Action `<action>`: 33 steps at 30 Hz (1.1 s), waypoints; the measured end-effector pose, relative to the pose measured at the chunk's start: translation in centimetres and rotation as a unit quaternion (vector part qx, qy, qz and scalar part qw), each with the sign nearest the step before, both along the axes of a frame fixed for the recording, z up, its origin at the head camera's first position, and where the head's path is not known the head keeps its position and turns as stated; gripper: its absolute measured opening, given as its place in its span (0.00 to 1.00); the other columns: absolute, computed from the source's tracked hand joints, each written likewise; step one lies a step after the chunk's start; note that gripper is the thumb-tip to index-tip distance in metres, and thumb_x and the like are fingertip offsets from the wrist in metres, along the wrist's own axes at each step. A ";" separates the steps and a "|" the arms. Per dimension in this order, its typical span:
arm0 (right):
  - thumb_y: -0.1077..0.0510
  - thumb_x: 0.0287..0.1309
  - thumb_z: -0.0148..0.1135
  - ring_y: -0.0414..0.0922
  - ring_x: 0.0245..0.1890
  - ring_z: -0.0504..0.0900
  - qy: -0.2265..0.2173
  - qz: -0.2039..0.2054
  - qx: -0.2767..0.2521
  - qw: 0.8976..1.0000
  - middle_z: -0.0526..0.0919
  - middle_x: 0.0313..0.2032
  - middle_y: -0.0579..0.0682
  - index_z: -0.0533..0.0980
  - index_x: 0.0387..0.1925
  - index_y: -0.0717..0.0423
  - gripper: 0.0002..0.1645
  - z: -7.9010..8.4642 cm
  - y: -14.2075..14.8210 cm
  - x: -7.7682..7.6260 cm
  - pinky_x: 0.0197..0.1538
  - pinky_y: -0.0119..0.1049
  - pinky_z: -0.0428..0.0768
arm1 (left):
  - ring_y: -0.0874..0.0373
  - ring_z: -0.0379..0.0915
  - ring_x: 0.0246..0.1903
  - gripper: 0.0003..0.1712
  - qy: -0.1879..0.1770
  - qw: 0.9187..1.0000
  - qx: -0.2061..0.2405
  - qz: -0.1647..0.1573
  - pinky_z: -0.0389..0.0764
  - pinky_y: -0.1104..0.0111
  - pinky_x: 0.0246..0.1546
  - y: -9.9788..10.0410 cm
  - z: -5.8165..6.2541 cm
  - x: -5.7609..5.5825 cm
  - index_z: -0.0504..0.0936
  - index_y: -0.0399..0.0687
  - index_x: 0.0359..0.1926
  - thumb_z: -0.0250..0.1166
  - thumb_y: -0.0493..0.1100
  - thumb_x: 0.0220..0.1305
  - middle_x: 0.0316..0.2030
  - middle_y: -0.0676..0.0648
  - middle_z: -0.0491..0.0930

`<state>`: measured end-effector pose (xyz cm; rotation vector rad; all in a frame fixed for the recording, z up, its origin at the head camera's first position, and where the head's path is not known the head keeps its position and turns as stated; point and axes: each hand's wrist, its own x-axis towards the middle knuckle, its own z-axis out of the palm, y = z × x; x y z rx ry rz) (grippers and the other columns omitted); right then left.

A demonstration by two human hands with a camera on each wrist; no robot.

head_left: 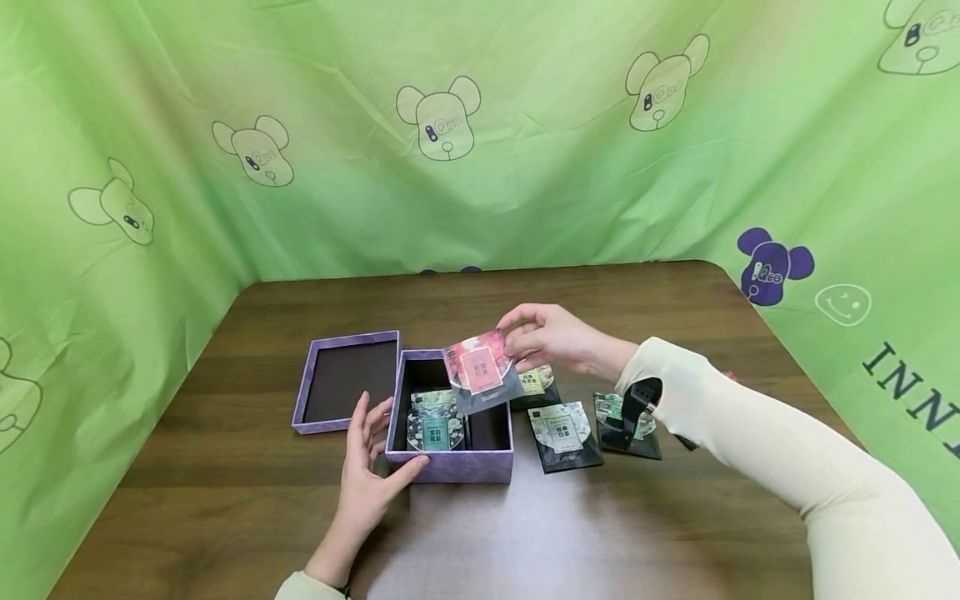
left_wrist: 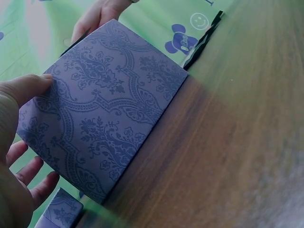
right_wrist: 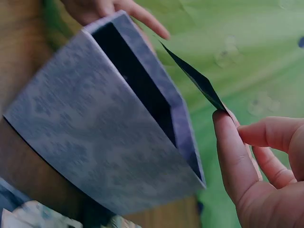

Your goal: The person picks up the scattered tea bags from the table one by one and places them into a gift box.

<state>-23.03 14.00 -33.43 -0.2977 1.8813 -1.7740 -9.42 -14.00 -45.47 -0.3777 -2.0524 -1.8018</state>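
My right hand (head_left: 551, 337) pinches a red-and-black tea sachet (head_left: 480, 371) by its right edge, between thumb and fingers. The sachet is held tilted over the right part of an open purple patterned box (head_left: 465, 468); in the right wrist view the sachet (right_wrist: 194, 78) appears edge-on beyond the box rim. Inside the box, on its left side, lies a green-and-white tea sachet (head_left: 435, 423). My left hand (head_left: 366, 479) holds the box at its front left corner, thumb on the front rim and fingers along the left side.
Left of the box lies its purple lid (head_left: 352, 383), dark inside up. On the table to the right are a white sachet (head_left: 564, 437), a green sachet (head_left: 630, 437) partly behind the right wrist, and a yellowish sachet (head_left: 536, 385). A green curtain (head_left: 450, 208) hangs behind.
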 end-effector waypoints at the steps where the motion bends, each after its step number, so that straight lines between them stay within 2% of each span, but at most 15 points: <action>1: 0.77 0.58 0.56 0.43 0.28 0.82 -0.004 0.004 0.000 1.000 0.82 0.33 0.53 0.68 0.53 0.71 0.20 -0.1 -0.4 0.2 0.34 0.35 0.85 | 0.63 0.65 0.60 0.63 0.001 1.000 -0.001 -0.001 0.70 0.76 0.53 0.0 0.0 0.0 0.47 0.39 0.77 0.74 0.21 0.44 0.65 0.29 0.66; 10: 0.77 0.57 0.54 0.43 0.28 0.80 -0.007 0.042 0.009 0.999 0.78 0.29 0.53 0.67 0.57 0.72 0.24 -1.0 -2.9 1.3 0.32 0.35 0.84 | 0.64 0.66 0.59 0.63 0.009 1.000 0.000 -0.003 0.71 0.76 0.52 0.0 -0.2 0.0 0.47 0.38 0.77 0.74 0.21 0.44 0.64 0.28 0.67; 20: 0.79 0.52 0.54 0.45 0.24 0.81 -0.018 0.045 -0.002 0.999 0.76 0.27 0.55 0.70 0.48 0.73 0.19 -2.1 -5.1 1.8 0.34 0.42 0.86 | 0.64 0.67 0.59 0.64 0.035 0.999 0.002 -0.012 0.71 0.76 0.52 0.0 -0.4 -0.2 0.46 0.36 0.76 0.73 0.19 0.42 0.62 0.25 0.66; 23: 0.79 0.50 0.53 0.45 0.24 0.81 -0.009 0.047 0.000 0.999 0.76 0.26 0.56 0.71 0.47 0.73 0.19 -2.2 -5.6 1.8 0.35 0.43 0.86 | 0.64 0.67 0.59 0.64 0.035 0.999 0.001 -0.012 0.71 0.76 0.52 0.0 -0.4 -0.3 0.46 0.36 0.76 0.73 0.20 0.42 0.62 0.25 0.67; 27: 0.79 0.50 0.53 0.46 0.23 0.82 0.012 0.066 0.024 0.997 0.76 0.25 0.54 0.71 0.45 0.73 0.18 -2.2 -6.1 1.8 0.34 0.44 0.86 | 0.64 0.67 0.59 0.64 0.040 0.999 0.000 -0.013 0.71 0.76 0.51 0.1 -0.4 -0.3 0.46 0.35 0.76 0.73 0.20 0.42 0.62 0.25 0.67; 33: 0.79 0.51 0.54 0.47 0.23 0.84 0.031 0.106 0.094 0.989 0.76 0.24 0.52 0.70 0.43 0.70 0.16 -2.1 -6.8 1.6 0.32 0.44 0.86 | 0.64 0.67 0.59 0.63 0.049 0.999 0.000 -0.015 0.72 0.75 0.52 0.0 -0.5 -0.3 0.46 0.32 0.75 0.73 0.19 0.42 0.61 0.26 0.67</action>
